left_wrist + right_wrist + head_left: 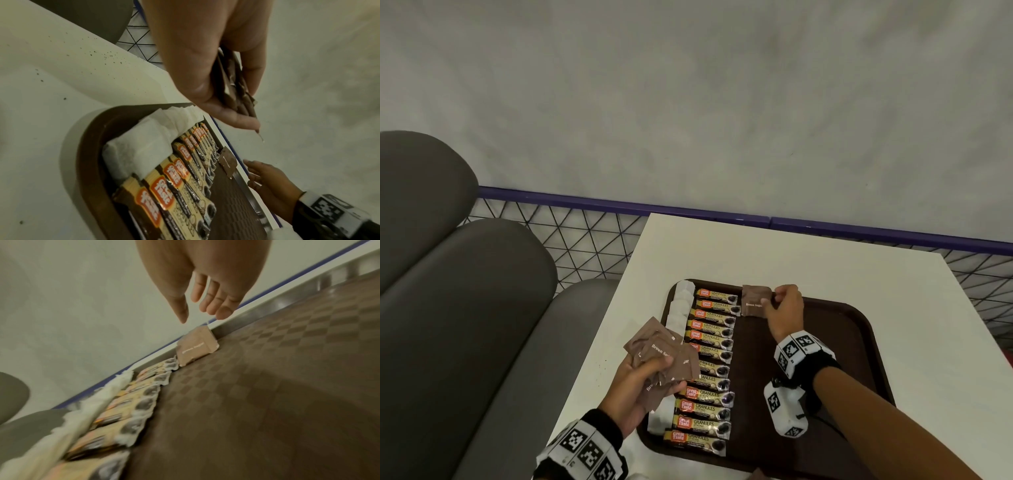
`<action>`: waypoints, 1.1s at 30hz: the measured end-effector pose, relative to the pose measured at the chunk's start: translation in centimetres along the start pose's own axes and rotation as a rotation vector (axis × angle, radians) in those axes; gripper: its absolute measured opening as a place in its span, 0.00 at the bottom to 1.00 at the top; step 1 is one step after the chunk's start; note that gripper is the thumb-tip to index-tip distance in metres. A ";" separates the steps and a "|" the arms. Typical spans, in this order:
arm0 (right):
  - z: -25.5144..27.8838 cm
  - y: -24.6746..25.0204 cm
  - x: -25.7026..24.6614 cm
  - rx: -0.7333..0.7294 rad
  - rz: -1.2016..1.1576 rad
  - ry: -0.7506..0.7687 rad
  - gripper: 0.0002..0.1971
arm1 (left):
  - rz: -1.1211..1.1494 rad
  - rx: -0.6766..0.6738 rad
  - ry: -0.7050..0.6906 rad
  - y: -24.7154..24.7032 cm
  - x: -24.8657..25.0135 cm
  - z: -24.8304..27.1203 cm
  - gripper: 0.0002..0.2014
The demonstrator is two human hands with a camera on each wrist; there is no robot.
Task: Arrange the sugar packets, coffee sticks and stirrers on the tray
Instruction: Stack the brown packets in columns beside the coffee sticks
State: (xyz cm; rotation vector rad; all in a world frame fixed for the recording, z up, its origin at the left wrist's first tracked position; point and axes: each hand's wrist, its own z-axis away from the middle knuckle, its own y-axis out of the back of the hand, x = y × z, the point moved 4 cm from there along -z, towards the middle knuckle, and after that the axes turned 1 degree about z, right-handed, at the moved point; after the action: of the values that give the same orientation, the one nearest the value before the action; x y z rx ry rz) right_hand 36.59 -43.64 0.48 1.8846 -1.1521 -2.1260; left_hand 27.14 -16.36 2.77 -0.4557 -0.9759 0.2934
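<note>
A brown tray (842, 342) lies on the white table (791, 253). A column of white packets (681, 305) runs down its left side. Beside it is a column of coffee sticks (710, 366). One brown sugar packet (756, 300) lies at the tray's far rim, right of the top coffee stick. My right hand (774, 301) hovers at that packet's right edge. In the right wrist view the right hand (200, 316) has loose fingers just above the packet (196, 348), apart from it. My left hand (654, 370) grips a fan of several brown sugar packets (661, 346) over the tray's left edge.
A grey padded bench (465, 291) stands to the left of the table. Behind the table runs a black wire mesh fence with a purple rail (585, 240). The tray's right half shows bare chequered floor (267, 386). Dark specks (102, 55) dot the table.
</note>
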 end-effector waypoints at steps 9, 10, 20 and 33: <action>9.4 -1.4 -4.4 -0.759 -0.266 -0.005 0.10 | -0.040 -0.009 -0.030 -1.9 -0.8 0.9 0.21; 10.2 -1.6 -4.7 -0.799 -0.290 -0.004 0.12 | -0.038 -0.008 -0.037 -2.1 -0.9 1.1 0.20; 12.3 -2.0 -5.9 -0.819 -0.429 0.017 0.11 | 0.021 -0.025 -0.014 -4.0 -1.3 2.2 0.21; 7.9 1.1 -2.8 -0.435 -0.626 -0.244 0.04 | -0.010 -0.037 -0.015 -3.8 -1.0 1.7 0.14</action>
State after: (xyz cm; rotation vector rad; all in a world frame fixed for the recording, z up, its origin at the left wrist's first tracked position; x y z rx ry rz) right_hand 29.83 -39.22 3.09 1.9687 -0.0546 -2.6770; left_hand 25.32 -19.69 4.70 -0.4828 -0.9998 0.2707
